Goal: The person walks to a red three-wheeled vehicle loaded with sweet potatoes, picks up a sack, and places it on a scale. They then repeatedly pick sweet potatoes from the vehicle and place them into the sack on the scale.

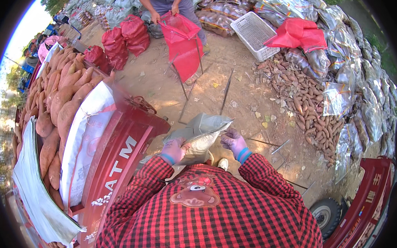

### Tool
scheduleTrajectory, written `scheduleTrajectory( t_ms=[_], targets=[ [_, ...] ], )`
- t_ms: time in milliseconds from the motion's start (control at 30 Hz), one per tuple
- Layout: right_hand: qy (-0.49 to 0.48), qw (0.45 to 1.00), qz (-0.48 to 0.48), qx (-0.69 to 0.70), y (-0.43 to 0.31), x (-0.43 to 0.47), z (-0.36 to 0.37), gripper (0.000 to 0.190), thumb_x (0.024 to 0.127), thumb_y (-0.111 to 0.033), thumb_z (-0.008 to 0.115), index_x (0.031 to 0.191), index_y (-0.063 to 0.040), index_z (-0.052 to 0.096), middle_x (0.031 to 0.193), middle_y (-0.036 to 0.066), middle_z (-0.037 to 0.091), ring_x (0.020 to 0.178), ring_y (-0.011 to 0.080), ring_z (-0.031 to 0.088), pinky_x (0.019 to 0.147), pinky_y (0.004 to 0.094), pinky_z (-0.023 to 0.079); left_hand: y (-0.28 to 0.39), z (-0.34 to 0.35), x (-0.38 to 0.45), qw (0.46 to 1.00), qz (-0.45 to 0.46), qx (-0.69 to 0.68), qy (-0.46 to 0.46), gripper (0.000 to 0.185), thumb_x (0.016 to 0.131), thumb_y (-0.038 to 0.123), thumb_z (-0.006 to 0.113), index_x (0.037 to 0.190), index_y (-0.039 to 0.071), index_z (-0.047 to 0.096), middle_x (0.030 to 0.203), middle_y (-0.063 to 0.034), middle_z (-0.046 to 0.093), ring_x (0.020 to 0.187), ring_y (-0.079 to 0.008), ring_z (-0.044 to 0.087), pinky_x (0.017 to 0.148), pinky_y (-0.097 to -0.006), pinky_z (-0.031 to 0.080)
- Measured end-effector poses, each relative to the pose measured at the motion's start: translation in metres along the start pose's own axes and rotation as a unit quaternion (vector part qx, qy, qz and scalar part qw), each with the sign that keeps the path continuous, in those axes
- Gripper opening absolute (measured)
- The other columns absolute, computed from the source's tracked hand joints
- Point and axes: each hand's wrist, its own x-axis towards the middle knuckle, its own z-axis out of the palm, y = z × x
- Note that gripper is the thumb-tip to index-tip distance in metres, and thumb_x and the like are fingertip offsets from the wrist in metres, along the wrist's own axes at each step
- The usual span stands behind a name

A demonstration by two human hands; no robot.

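Note:
A grey-green woven sack (pixel 201 127) with a pale inner side is in front of my body. My left hand (pixel 174 150), in a pinkish glove with a blue cuff, grips the sack's left edge. My right hand (pixel 232 141), gloved alike, is at the sack's right corner with fingers bent; whether it pinches the edge I cannot tell. To my left, sweet potatoes (pixel 61 98) are heaped in a red truck bed (pixel 117 153), with a white sack (pixel 88 129) along its side wall.
Ahead, a person (pixel 170 3) holds a red mesh bag (pixel 182 40) over a metal rod frame (pixel 186 93). Filled red bags (pixel 134 34) stand beside it. At right are a white plastic crate (pixel 254 35), loose sweet potatoes (pixel 305 102), stacked bags (pixel 350 64) and a wheel (pixel 324 216).

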Motion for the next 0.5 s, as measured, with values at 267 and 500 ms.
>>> scheduleTrajectory(
  t_ms=[267,500],
  targets=[
    [0.073,0.763,-0.381,-0.518,-0.166,0.048,0.035,0.083,0.076,-0.024,0.081,0.145,-0.004,0.04,0.142,0.021,0.048,0.132,0.0425,0.045,0.111,0.0492,0.038,0.006,-0.023,0.117,0.999,0.026,0.0,0.028,0.034,0.087,0.029,0.069,0.102,-0.001,0.064,0.098,-0.0247,0.066,0.098,-0.0406,0.063,0.085,-0.0474,0.049],
    [-0.252,0.404,-0.399,-0.783,-0.218,0.122,0.115,0.061,0.089,-0.02,0.06,0.148,-0.024,0.044,0.158,0.003,0.034,0.15,0.0295,0.023,0.12,0.0519,0.022,0.036,-0.052,0.163,0.982,0.125,0.082,-0.118,0.024,0.084,0.022,0.066,0.101,0.005,0.061,0.096,-0.0221,0.065,0.097,-0.0388,0.063,0.082,-0.0481,0.049]
  ],
)
